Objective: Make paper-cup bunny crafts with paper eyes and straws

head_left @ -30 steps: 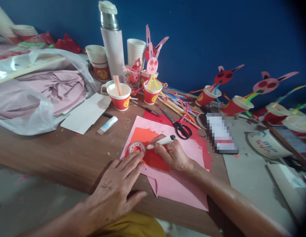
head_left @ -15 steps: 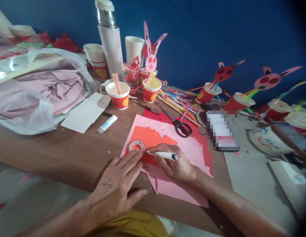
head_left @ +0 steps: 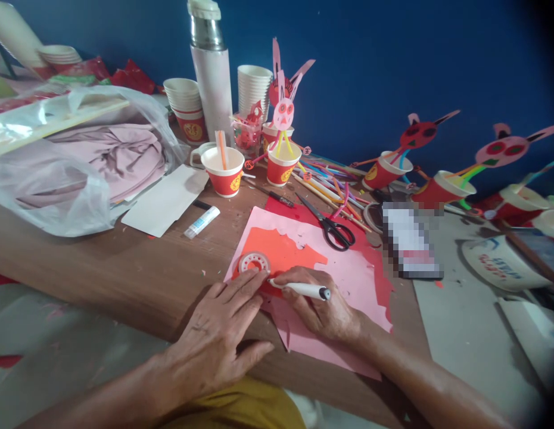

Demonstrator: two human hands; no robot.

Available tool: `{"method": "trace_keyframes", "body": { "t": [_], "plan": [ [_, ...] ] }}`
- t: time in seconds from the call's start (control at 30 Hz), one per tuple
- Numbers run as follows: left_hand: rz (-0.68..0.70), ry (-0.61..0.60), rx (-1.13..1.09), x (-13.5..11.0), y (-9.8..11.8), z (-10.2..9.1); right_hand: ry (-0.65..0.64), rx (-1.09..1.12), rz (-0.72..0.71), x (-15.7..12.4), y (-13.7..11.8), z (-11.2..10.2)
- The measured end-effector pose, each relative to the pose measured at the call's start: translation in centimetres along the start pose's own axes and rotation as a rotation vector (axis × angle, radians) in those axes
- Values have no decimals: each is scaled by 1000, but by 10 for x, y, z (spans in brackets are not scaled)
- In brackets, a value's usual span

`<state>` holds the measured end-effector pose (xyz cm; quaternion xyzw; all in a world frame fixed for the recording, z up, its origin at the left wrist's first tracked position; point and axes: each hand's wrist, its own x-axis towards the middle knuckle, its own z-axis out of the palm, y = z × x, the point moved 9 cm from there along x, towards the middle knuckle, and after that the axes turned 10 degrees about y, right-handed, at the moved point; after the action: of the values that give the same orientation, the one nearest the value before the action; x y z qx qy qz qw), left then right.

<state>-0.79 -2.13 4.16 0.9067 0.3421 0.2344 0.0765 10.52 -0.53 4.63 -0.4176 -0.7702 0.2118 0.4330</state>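
My left hand (head_left: 230,328) lies flat with its fingers stretched out. Its fingertips rest on the near edge of a small white tape roll (head_left: 254,256) and on orange paper (head_left: 281,245). In my right hand (head_left: 328,313) is a white marker (head_left: 306,290) with a dark end, its tip down close to the roll's right side. The cut-edged orange sheet lies on pink paper (head_left: 352,292), with red paper (head_left: 380,268) partly underneath. Black-handled scissors (head_left: 337,233) sit across the far edge of these sheets.
Paper cups with straws (head_left: 223,173) and rabbit-faced cup figures (head_left: 283,161) stand toward the blue wall. Loose coloured straws (head_left: 330,179), a phone (head_left: 411,238), a glue stick (head_left: 202,222), white card (head_left: 165,202), a thermos (head_left: 211,83) and a plastic bag (head_left: 71,208) are around.
The whole view has shifted, so things appear slightly further right. The marker is still in my right hand beside the tape roll, its tip now a little lower along the roll's edge.
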Motion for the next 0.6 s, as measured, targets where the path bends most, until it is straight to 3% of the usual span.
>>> {"method": "trace_keyframes", "body": {
  "t": [0.2, 0.4, 0.47, 0.6],
  "plan": [
    [-16, 6, 2, -1, 0, -2, 24, 108, 105, 1, 4, -5],
    [-7, 14, -13, -2, -1, -1, 334, 216, 299, 6, 23, -40],
    [-10, 16, -18, -2, -1, -1, 303, 152, 261, 11, 19, -37],
    [-11, 22, -20, -2, -1, -1, 120, -43, 79, 19, 2, -19]
  ]
}}
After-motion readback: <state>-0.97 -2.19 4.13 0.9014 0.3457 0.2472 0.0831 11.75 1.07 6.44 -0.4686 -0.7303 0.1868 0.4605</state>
